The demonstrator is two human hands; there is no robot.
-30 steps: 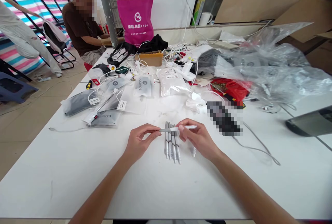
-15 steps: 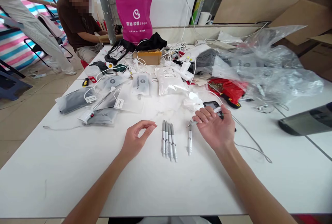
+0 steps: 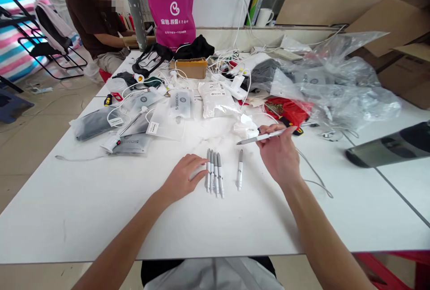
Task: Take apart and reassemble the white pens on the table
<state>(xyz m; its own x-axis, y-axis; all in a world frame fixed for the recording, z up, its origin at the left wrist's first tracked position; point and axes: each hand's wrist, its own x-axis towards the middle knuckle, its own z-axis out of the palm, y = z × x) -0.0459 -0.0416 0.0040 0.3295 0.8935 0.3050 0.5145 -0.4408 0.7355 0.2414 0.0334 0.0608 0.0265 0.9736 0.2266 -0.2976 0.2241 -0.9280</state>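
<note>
Pen (image 3: 260, 137) crosswise, tip prob. left

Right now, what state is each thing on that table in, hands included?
Left hand: flat on the table, fingertips at the row of pens.
Right hand: raised, pinching one pen.
Held pen: off the table, nearly level.
Row of pens: lying side by side.
Single pen: lying apart, right of the row.
Pink bag: standing upright.
White mug: upright.
</note>
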